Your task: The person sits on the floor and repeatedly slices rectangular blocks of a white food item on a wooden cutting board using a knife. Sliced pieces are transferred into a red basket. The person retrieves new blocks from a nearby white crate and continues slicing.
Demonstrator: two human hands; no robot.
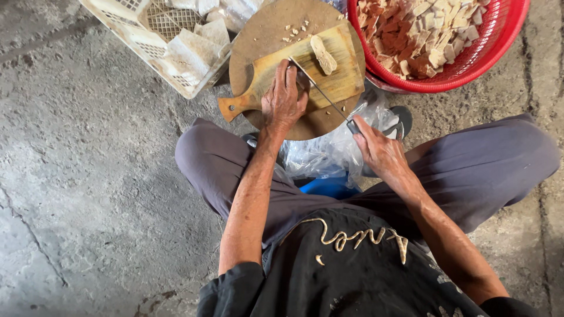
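Head view — left hand [284, 97] flat on cutting board [338, 82] | right hand [379, 149] gripping knife [320, 91]

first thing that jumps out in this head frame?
The red basket at the top right, heaped with pale and orange cut pieces, grabs the eye first. Next, in the middle, the left hand presses on a wooden cutting board that lies on a round wooden block, while the right hand holds a thin knife angled across it. A white crate of pale blocks sits at the top left.
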